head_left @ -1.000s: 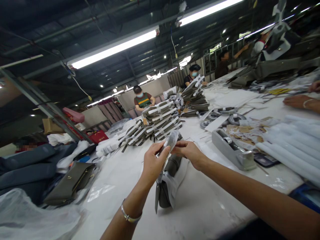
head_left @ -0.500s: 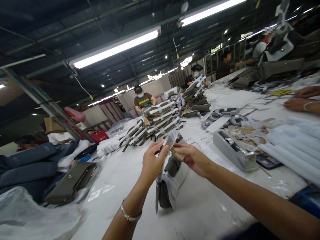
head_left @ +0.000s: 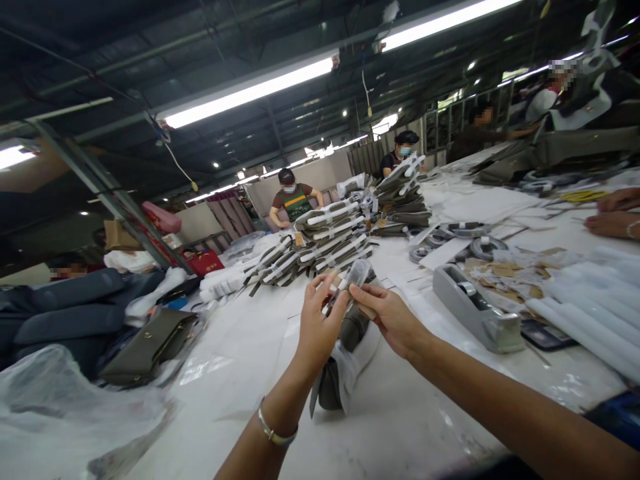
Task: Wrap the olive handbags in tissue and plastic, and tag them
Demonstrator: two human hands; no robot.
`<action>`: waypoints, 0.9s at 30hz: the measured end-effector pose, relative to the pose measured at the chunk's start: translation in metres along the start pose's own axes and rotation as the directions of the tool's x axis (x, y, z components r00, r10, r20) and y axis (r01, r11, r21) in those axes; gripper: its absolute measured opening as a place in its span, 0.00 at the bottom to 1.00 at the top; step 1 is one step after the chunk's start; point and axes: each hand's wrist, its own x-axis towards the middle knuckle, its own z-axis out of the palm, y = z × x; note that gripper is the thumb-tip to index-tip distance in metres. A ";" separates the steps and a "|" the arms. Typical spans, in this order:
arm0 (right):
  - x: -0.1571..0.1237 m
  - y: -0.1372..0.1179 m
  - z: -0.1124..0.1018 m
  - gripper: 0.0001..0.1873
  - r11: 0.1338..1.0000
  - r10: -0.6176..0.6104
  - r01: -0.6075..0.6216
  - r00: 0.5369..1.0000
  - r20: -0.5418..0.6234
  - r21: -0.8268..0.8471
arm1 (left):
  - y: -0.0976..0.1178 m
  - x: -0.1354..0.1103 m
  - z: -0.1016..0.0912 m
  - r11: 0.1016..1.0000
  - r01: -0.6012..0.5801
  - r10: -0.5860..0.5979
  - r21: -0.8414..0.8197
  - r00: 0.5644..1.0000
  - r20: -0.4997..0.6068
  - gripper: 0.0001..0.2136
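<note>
Crowded factory, white table (head_left: 240,347). Left hand (head_left: 317,330) and right hand (head_left: 393,317) both pinch clear-wrapped strap (head_left: 354,275) above olive bag (head_left: 350,333). Risk: slick film may slip from fingertips, strap drops.

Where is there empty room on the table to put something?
Bare table: between left hand and olive handbag, and in front, right of the grey pouch. Crowded: strap stacks beyond the wrapped strap that left and right hand pinch; tape dispenser and white rolls at right.
</note>
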 end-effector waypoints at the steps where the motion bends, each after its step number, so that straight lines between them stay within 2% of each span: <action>1: 0.000 0.000 0.000 0.19 1.000 0.005 -0.005 1.000 -0.006 -0.010 | -0.001 0.001 0.001 0.992 0.082 -0.083 -0.093 0.996 -0.012 0.28; 4: 0.001 -0.003 0.000 0.19 0.999 0.008 -0.008 1.000 -0.015 -0.043 | -0.001 0.004 0.004 0.885 0.302 -0.301 -0.356 0.952 0.057 0.47; 5: 0.002 -0.004 0.000 0.19 0.999 0.007 -0.008 1.000 -0.016 -0.053 | 0.000 0.005 0.004 0.842 0.349 -0.336 -0.411 0.936 0.106 0.48; 7: 0.002 -0.008 -0.001 0.18 0.997 0.015 -0.015 1.000 -0.007 -0.069 | 0.003 0.007 0.003 0.787 0.391 -0.346 -0.478 0.920 0.183 0.44; 9: 0.002 -0.011 -0.004 0.16 0.999 0.035 -0.034 0.999 0.006 -0.042 | 0.006 0.006 0.001 0.788 0.363 -0.299 -0.498 0.932 0.205 0.31; 12: 0.000 -0.013 -0.010 0.14 0.992 0.095 -0.097 0.995 0.033 0.084 | 0.009 0.004 -0.003 0.845 0.272 -0.227 -0.460 0.962 0.151 0.17; 15: -0.004 -0.009 -0.013 0.14 0.988 0.094 -0.105 0.991 0.095 0.115 | 0.008 0.002 -0.004 0.892 0.227 -0.214 -0.392 0.974 0.077 0.15; 18: -0.009 -0.003 -0.009 0.18 0.998 -0.011 0.000 0.986 0.164 0.066 | 0.006 0.001 -0.003 0.931 0.169 -0.171 -0.324 0.985 0.023 0.14; 20: -0.011 0.000 -0.003 0.17 0.997 -0.064 0.058 0.989 0.136 0.049 | 0.006 0.000 -0.002 0.955 0.118 -0.121 -0.272 0.993 0.007 0.14; 24: -0.011 0.007 0.005 0.17 0.993 -0.103 0.102 0.995 0.009 0.059 | 0.007 -0.003 0.000 0.980 0.058 -0.061 -0.188 0.998 -0.013 0.12; 27: -0.008 0.010 0.005 0.16 0.988 -0.147 0.147 0.989 0.003 0.045 | 0.008 -0.007 0.002 0.988 0.037 -0.040 -0.152 0.999 -0.015 0.12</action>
